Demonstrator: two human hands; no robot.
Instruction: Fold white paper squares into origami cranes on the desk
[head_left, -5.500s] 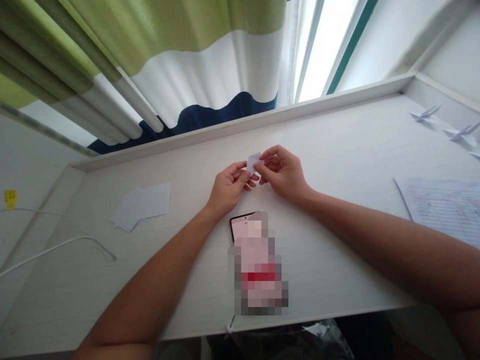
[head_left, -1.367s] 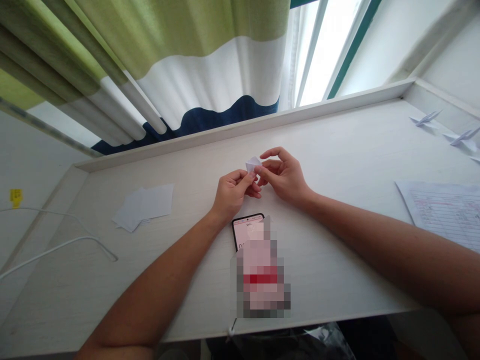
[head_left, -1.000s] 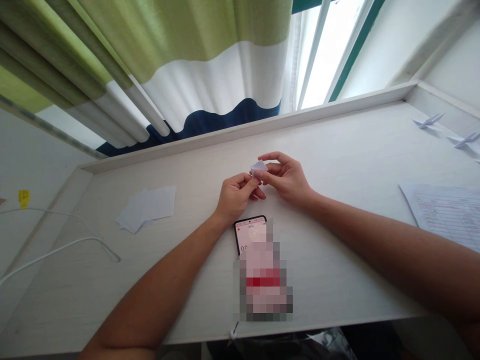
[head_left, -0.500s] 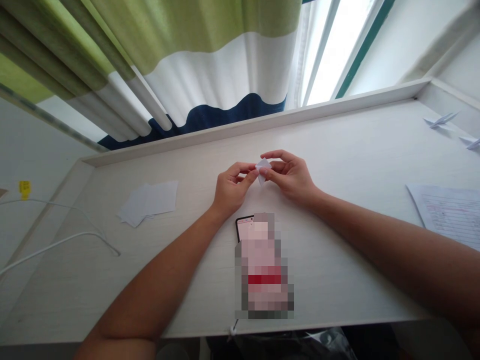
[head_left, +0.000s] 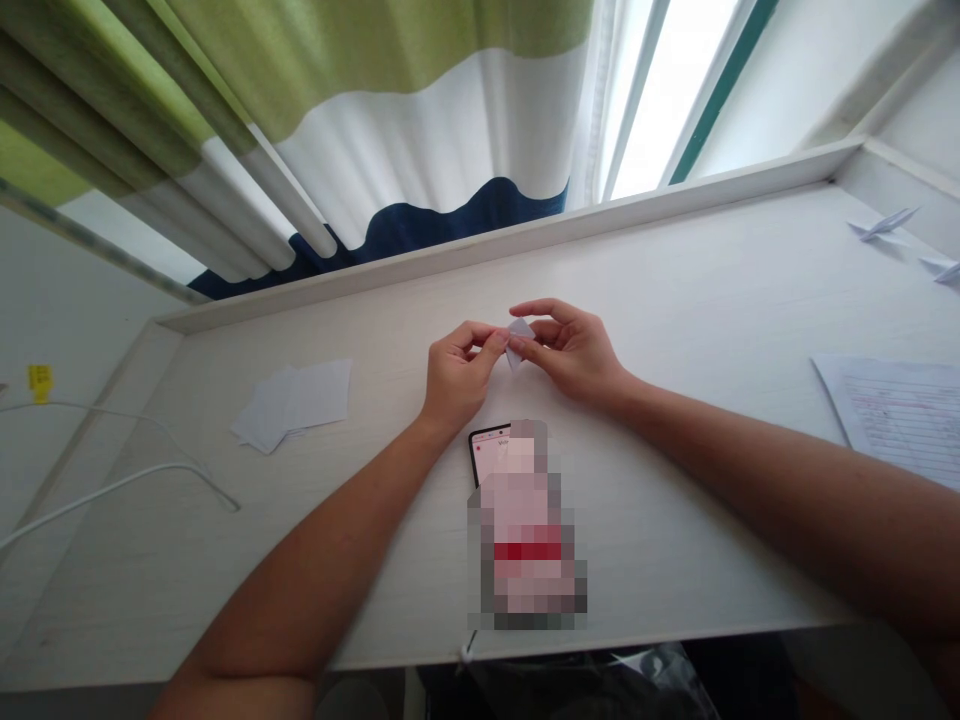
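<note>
A small piece of folded white paper (head_left: pixel 519 330), roughly diamond-shaped, is pinched between both hands above the middle of the desk. My left hand (head_left: pixel 461 370) grips its left corner between thumb and fingers. From the other side my right hand (head_left: pixel 574 350) pinches it with the thumb in front, its index finger arched over the top. The fingers cover part of the paper, so its folds are hard to make out. Just below the hands lies a phone (head_left: pixel 487 455), mostly blurred out by a mosaic.
Loose white paper sheets (head_left: pixel 319 395) lie to the left, near a white cable (head_left: pixel 165 470). Written pages (head_left: pixel 900 410) rest at the right. Two folded paper shapes (head_left: pixel 885 226) stand at the far right. A raised ledge (head_left: pixel 480 258) borders the desk's back, below the curtain (head_left: pixel 450 130).
Both hands stay on the folded paper with only slight finger shifts; the left thumb has moved up a little. The whole view has shifted slightly.
</note>
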